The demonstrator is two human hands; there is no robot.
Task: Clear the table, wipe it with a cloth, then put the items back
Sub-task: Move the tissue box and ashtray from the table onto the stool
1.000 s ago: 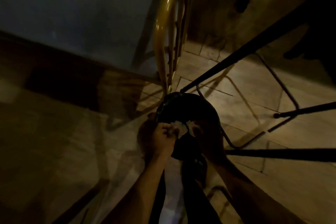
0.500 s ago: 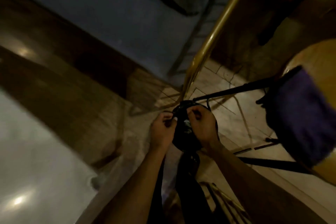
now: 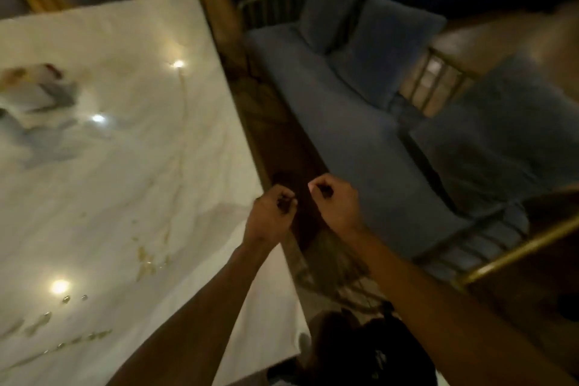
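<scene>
The white marble table (image 3: 125, 150) fills the left half of the view. Yellowish stains (image 3: 150, 260) and small droplets (image 3: 65, 299) mark its near part. A blurred white and red item (image 3: 37, 88) lies at its far left. My left hand (image 3: 271, 213) hovers over the table's right edge with curled fingers and nothing visible in it. My right hand (image 3: 332, 204) is beside it, just off the table, also curled with nothing clearly in it. A black bag (image 3: 360, 351) sits low between my forearms.
A blue sofa (image 3: 344, 141) with blue cushions (image 3: 385, 44) and a brass frame stands right of the table. A brass rail (image 3: 517, 247) crosses the lower right. A narrow strip of dark wooden floor (image 3: 282, 141) separates table and sofa.
The view has swung up from the floor and the black bag to the table and sofa. Both hands have let go of the bag and risen to the table's edge.
</scene>
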